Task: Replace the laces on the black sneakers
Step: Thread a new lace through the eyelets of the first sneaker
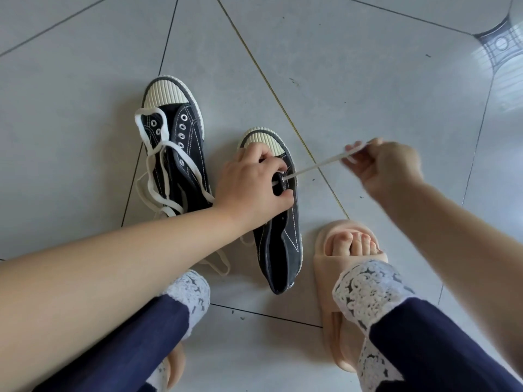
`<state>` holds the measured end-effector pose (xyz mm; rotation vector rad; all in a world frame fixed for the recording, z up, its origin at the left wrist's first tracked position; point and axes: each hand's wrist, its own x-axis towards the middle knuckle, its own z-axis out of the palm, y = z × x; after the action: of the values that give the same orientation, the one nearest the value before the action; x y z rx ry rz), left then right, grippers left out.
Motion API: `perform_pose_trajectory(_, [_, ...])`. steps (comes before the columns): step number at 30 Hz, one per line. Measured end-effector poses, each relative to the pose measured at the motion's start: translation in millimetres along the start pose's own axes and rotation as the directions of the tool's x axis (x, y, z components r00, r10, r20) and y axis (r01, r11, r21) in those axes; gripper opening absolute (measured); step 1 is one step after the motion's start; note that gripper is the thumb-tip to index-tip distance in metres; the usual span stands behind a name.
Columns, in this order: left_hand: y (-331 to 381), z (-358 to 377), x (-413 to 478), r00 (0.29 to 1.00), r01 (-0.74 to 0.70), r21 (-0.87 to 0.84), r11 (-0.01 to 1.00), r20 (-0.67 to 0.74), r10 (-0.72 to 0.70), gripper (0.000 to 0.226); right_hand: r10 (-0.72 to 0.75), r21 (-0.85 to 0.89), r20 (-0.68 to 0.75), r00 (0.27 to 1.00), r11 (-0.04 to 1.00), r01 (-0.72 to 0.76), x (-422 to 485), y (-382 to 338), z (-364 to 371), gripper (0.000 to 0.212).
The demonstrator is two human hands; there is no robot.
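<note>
Pinching lace (319,164) taut: right hand (387,168) | left hand (252,185) fingers (268,162) gripping nearer sneaker (283,250) | slipper (318,244) near heel edge

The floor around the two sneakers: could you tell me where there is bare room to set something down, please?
Bare tile lies beyond both toe caps and left of the lace-draped sneaker. Crowded: between it and the other sneaker, under the taut lace, near the sandal.
</note>
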<state>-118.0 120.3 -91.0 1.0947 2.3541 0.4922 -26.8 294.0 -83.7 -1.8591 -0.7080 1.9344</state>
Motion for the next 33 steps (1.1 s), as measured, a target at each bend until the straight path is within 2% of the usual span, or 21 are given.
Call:
perform_pose_trajectory(2, [-0.3, -1.1, 0.2, 1.0, -0.006, -0.001, 1.0, 0.004, 0.007, 0.04, -0.071, 0.195, -0.102, 0.992, 0.977, 0.09, 14.7, -27.3, -13.3, 0.033])
perform_pose_trajectory(3, [-0.2, -1.3, 0.3, 1.0, -0.007, -0.005, 1.0, 0.003, 0.008, 0.04, -0.098, 0.221, -0.119, 0.988, 0.968, 0.122, 19.6, -36.3, -18.6, 0.034])
perform_pose_trajectory(4, [-0.2, -1.3, 0.5, 1.0, -0.007, -0.01, 1.0, 0.004, 0.007, 0.04, -0.118, 0.163, -0.112, 0.987, 0.977, 0.136, 21.9, -40.8, -21.6, 0.035])
perform_pose_trajectory(5, [-0.4, -1.1, 0.8, 1.0, -0.005, -0.013, 1.0, 0.006, 0.005, 0.04, -0.142, 0.016, -0.079, 0.987, 0.989, 0.144, 20.6, -40.0, -22.3, 0.034])
perform_pose_trajectory(6, [-0.7, -0.7, 1.2, 1.0, -0.002, -0.013, 1.0, 0.007, 0.003, 0.039, -0.172, -0.206, -0.011, 0.985, 0.964, 0.166, 18.5, -32.4, -20.3, 0.032])
perform_pose_trajectory(7, [-0.9, -0.3, 1.3, 1.0, -0.001, -0.015, 1.0, 0.005, 0.002, 0.039, -0.187, -0.446, 0.1, 0.977, 0.87, 0.212, 13.0, -19.5, -16.6, 0.027])
perform_pose_trajectory(8, [-0.6, 0.3, 1.0, 1.0, -0.001, -0.018, 1.0, -0.001, 0.001, 0.039, -0.166, -0.645, 0.238, 0.957, 0.71, 0.283, 5.9, -3.7, -11.5, 0.023])
perform_pose_trajectory(9, [-0.3, 0.8, 0.5, 1.0, 0.0, -0.023, 1.0, -0.008, 0.0, 0.039, -0.119, -0.764, 0.375, 0.919, 0.521, 0.38, -1.5, 13.3, -6.0, 0.019])
perform_pose_trajectory(10, [-0.1, 1.1, -0.1, 1.0, 0.0, -0.024, 1.0, -0.016, 0.0, 0.04, -0.072, -0.807, 0.494, 0.867, 0.333, 0.487, -6.7, 29.3, -1.3, 0.015])
perform_pose_trajectory(12, [-0.7, 1.4, -1.6, 0.999, -0.011, -0.018, 1.0, -0.03, 0.01, 0.04, 0.001, -0.766, 0.643, 0.766, 0.004, 0.643, -12.4, 50.9, 6.6, 0.015])
perform_pose_trajectory(13, [-1.5, 1.4, -2.2, 0.999, -0.023, -0.013, 1.0, -0.034, 0.022, 0.04, 0.016, -0.737, 0.671, 0.741, -0.094, 0.67, -13.8, 54.2, 9.6, 0.016])
perform_pose_trajectory(14, [-2.5, 1.2, -2.5, 0.999, -0.035, -0.006, 0.999, -0.034, 0.035, 0.04, 0.012, -0.723, 0.682, 0.731, -0.14, 0.676, -13.7, 53.7, 11.5, 0.017])
perform_pose_trajectory(16, [-3.8, 0.6, -2.5, 0.999, -0.045, 0.005, 0.999, -0.026, 0.046, 0.041, -0.042, -0.734, 0.674, 0.737, -0.147, 0.663, -11.3, 44.5, 11.3, 0.016])
perform_pose_trajectory(19, [-4.4, -0.5, -1.9, 0.999, -0.037, 0.007, 0.999, -0.031, 0.037, 0.039, -0.222, -0.775, 0.632, 0.742, -0.172, 0.608, -4.7, 21.4, 1.8, 0.012])
perform_pose_trajectory(22, [-6.5, -1.0, -3.3, 0.998, -0.054, 0.025, 0.998, -0.03, 0.054, 0.038, -0.433, -0.861, 0.491, 0.756, -0.107, 0.498, 4.5, -11.7, -15.0, 0.013])
perform_pose_trajectory(24, [-7.2, -0.8, -3.9, 0.998, -0.053, 0.027, 0.998, -0.028, 0.054, 0.038, -0.515, -0.895, 0.398, 0.759, -0.037, 0.444, 11.0, -27.3, -24.9, 0.016])
perform_pose_trajectory(27, [-7.4, -0.1, -4.0, 0.999, -0.048, 0.016, 0.999, -0.023, 0.048, 0.039, -0.545, -0.906, 0.319, 0.775, 0.064, 0.418, 16.3, -28.7, -30.1, 0.021])
perform_pose_trajectory(31, [-8.9, -0.9, -4.4, 0.998, -0.058, 0.012, 0.998, -0.014, 0.058, 0.041, -0.569, -0.902, 0.302, 0.765, 0.088, 0.422, 14.3, -27.4, -28.3, 0.02])
perform_pose_trajectory(33, [-9.2, -1.0, -4.2, 0.998, -0.055, 0.012, 0.998, -0.005, 0.055, 0.042, -0.514, -0.89, 0.344, 0.786, 0.089, 0.448, 11.1, -26.1, -25.5, 0.016])
